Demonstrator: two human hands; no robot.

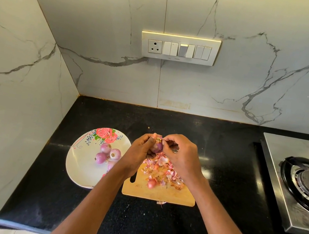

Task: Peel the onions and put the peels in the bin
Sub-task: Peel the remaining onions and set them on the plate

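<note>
A kitchen corner with pale marble-look walls meets a black table (pixel 152 219) seen from above; a white switch panel (pixel 179 47) is fixed to the back wall, and part of a steel gas stove (pixel 302 184) sits at the right edge. On the table, left of centre, lies a white plate (pixel 81 163) with a rose pattern, holding several peeled onions (pixel 108 154) grouped near its right side; just beside it on the right lies a wooden cutting board (pixel 158 194). A heap of pink and tan peels (pixel 162 171) covers the far half of the board, one small unpeeled onion (pixel 151 183) rests at the near edge of the heap, and a stray scrap of peel lies on the table just in front of the board. Both bare arms reach in from the bottom; the left hand (pixel 139 151) has its fingers curled around a purple onion (pixel 157 145), held in the air above the far end of the board; the right hand (pixel 181 156) has its fingers pinched narrowly at the top of that same onion, on a bit of its skin.
</note>
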